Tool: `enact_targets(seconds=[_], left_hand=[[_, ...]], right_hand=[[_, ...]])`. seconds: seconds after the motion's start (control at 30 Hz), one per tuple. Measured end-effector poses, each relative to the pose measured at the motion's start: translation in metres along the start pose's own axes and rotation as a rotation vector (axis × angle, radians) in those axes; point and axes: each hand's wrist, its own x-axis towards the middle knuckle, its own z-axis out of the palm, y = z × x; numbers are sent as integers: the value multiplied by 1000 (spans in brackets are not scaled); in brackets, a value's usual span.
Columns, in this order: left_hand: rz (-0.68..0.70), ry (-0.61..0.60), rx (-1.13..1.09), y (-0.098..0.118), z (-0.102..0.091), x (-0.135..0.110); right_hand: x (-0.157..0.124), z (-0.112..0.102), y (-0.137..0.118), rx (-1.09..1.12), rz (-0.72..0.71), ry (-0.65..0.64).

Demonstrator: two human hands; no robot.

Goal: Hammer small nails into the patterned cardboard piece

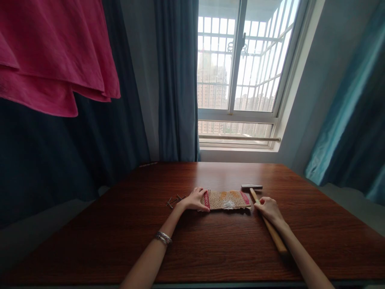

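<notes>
Tan board [215,200] with seemingly dark dots, pink ends

hands [194,200] [268,208] apart, right one curled

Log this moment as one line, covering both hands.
left hand: holds left end of patterned board | right hand: grips hammer by handle | nails: beside left hand | table: wood-grain

The left grip [195,200] holds a dotted board [217,200] — the right grip [270,209], a hammer [273,233].
</notes>
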Motion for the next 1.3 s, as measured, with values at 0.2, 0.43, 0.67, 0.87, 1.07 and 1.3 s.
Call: enact_targets(seconds=[0.2, 0.43, 0.67, 0.87, 1.07, 1.3], left_hand=[[25, 25, 1, 2, -2, 1], [66, 42, -4, 9, -9, 0], [68, 269, -47, 6, -61, -30], [-269, 263, 38, -43, -110, -81], [-450, 174, 114, -71, -100, -111], [-285, 104, 280, -50, -84, -113]], right_hand=[[-7, -4, -3, -56, -24, -39], [-13, -10, -8, -57, -15, -58], [-21, -19, 5, 28, -8, 85], [-48, -41, 0, 210, -138, 147], [-87, -59, -37, 312, -269, 70], [-116, -51, -47, 348, -407, -74]])
